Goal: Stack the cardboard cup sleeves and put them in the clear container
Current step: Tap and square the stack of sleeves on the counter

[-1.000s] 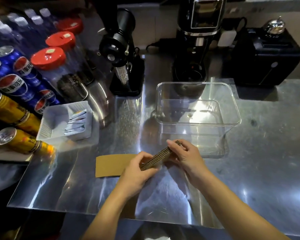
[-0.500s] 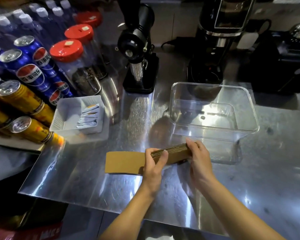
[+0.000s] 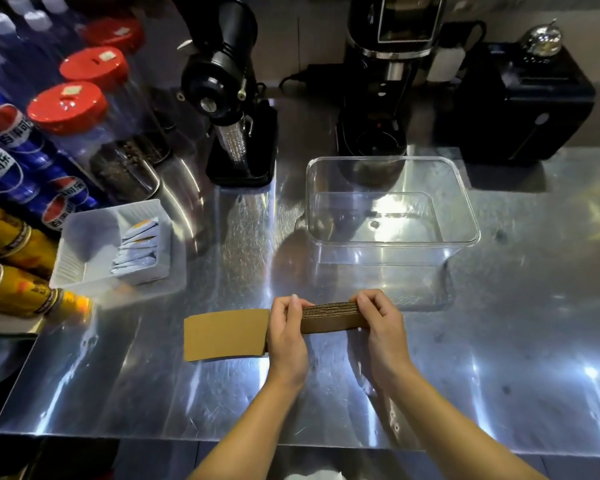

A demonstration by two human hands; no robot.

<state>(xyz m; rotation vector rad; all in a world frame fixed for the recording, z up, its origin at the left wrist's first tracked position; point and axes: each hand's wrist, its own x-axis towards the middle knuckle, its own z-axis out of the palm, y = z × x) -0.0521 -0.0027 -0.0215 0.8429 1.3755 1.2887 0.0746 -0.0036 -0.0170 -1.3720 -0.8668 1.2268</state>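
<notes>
Left hand point(image 3: 288, 332) and right hand point(image 3: 378, 322) clamp the ends of the sleeve stack point(image 3: 329, 317), squaring it on edge.

Held upright between both grips, probably so its edges align before the drop. One loose sleeve point(image 3: 226, 336) lies flat just left of the left hand, not yet added. The empty container point(image 3: 392, 242) waits just beyond the hands on the counter point(image 3: 153, 393).

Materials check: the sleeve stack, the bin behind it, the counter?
Sleeve stack: brown corrugated cardboard, matte; fluted edges show along the top. Clear container: likely rigid plastic, glossy and see-through, with rounded moulded corners. Counter: seemingly stainless steel, brushed and scratched, with mirror-like reflections.
</notes>
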